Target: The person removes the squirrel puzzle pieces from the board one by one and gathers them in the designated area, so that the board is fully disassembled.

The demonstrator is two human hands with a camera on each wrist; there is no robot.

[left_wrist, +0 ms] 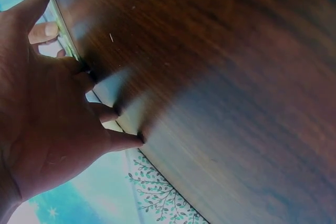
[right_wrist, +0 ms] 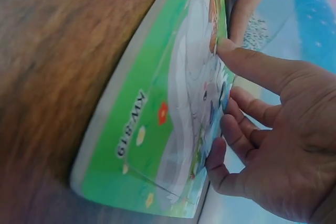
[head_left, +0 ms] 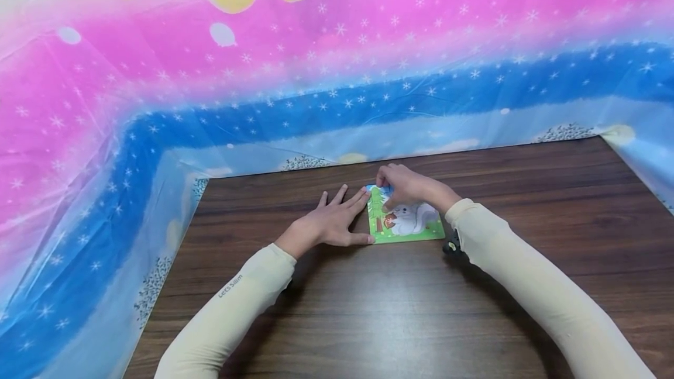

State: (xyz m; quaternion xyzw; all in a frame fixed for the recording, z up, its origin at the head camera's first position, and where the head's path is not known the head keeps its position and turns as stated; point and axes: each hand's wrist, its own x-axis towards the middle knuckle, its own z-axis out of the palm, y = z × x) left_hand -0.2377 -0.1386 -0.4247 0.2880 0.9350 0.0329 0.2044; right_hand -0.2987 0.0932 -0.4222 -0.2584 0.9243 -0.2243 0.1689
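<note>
A jigsaw puzzle board point(head_left: 405, 230) with a green border, a white squirrel and a brown acorn lies flat on the table. My left hand point(head_left: 336, 221) is spread along its left side, thumb and index fingertips at the corners and the other fingers on the wood. My right hand point(head_left: 406, 186) arches over the board's upper left, thumb and curled fingers pinching at a bluish puzzle piece point(right_wrist: 224, 94) by the far edge. The fingers partly hide this piece. In the right wrist view, "KW-819" is printed on the border near the squirrel's tail.
The dark wood-grain table point(head_left: 368, 309) extends around the board on every side. A pink and blue cloth point(head_left: 337, 75) with snowflakes hangs along the table's back and left edges. A small black device point(head_left: 451, 244) sits beneath the right wrist.
</note>
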